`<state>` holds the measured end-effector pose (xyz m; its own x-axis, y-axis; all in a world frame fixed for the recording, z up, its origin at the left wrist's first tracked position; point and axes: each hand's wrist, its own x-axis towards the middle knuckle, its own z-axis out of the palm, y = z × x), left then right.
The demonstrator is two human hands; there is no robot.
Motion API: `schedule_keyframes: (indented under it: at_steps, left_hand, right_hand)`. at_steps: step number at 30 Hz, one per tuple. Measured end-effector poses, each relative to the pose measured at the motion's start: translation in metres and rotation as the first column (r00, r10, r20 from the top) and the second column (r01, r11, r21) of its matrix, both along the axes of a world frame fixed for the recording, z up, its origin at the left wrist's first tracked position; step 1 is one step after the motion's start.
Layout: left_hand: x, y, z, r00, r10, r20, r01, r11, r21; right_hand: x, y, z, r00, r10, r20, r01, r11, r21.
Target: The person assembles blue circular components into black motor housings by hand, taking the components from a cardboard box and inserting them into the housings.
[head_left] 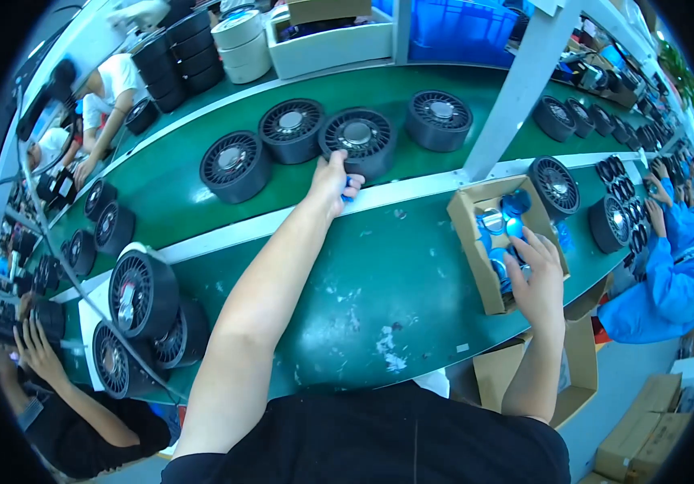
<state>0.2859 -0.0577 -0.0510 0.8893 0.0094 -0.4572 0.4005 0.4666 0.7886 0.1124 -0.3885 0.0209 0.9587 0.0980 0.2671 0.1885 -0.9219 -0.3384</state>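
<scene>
My left hand (pixel 333 187) reaches out to the near rim of a dark spoked wheel (pixel 357 139) with a silver round centre. Its thumb side touches the wheel, and its curled fingers hold a small blue piece (pixel 348 187), mostly hidden. On the right, my right hand (pixel 537 276) is over an open cardboard box (pixel 466 234), fingers loosely spread and nothing seen in them. Inside the box lie several round caps (pixel 492 220), some silver and some covered in blue. My right fingertips are close to the caps; whether they touch cannot be told.
More wheels stand on the green bench (pixel 347 298): one (pixel 236 165) left, another (pixel 440 119) right, and a stack (pixel 144 294) near left. A white post (pixel 516 97) rises behind the box. Co-workers are at both sides, one in a blue sleeve (pixel 645 290).
</scene>
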Motion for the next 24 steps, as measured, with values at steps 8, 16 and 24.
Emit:
schedule_keyframes:
  at_steps: [8, 16, 24]
  left_hand:
    - [0.063, -0.005, -0.029, 0.986, 0.04, 0.161, 0.009, 0.955, -0.296]
    - [-0.037, 0.065, 0.058, 0.87, 0.255, 0.422, -0.389, 0.88, 0.271]
    - [-0.038, 0.204, 0.024, 0.263, 0.882, 0.391, -0.954, 0.297, -0.027]
  right_hand:
    - [0.051, -0.018, -0.024, 0.939, -0.064, -0.338, -0.005, 0.98, -0.2]
    - [0.041, -0.039, -0.031, 0.954, 0.128, -0.271, -0.12, 0.992, 0.047]
    - [0.032, -0.058, -0.031, 0.921, 0.211, -0.326, -0.141, 0.964, 0.225]
